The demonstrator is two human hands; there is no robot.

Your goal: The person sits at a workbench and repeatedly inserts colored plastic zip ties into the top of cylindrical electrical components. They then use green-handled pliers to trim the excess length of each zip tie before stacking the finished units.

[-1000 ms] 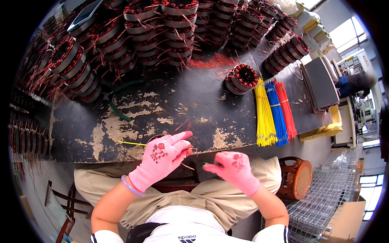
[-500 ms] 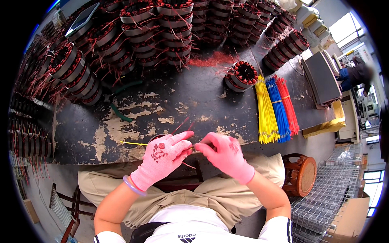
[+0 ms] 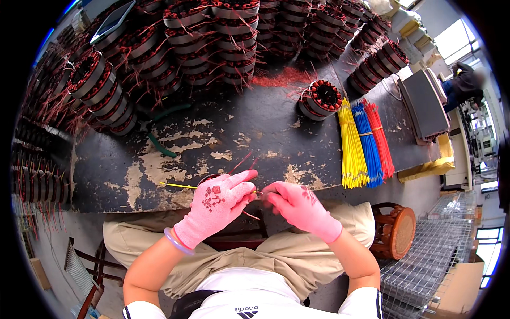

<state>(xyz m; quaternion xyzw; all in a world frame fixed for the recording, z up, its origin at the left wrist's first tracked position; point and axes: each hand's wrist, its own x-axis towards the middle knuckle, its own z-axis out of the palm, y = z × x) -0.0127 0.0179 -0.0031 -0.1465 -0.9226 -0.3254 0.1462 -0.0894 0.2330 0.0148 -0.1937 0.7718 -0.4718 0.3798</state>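
Note:
My left hand, in a pink glove, is closed at the near edge of the worn dark table. A yellow wire runs under it, its free end sticking out to the left. My right hand, gloved the same, pinches the thin wire end that emerges between the two hands. Thin red leads rise behind my left hand from a rounded part mostly hidden under it; it looks like another stator, but I cannot tell for sure.
Wound motor stators stand in tall stacks along the back and left; a single stator stands right of the middle. Green-handled pliers lie at left. Bundles of yellow, blue and red wires lie at right. A person is far right.
My right hand's fingers have shifted and curled at the wire end, slightly blurred. My left hand keeps its hold. The whole view has moved slightly.

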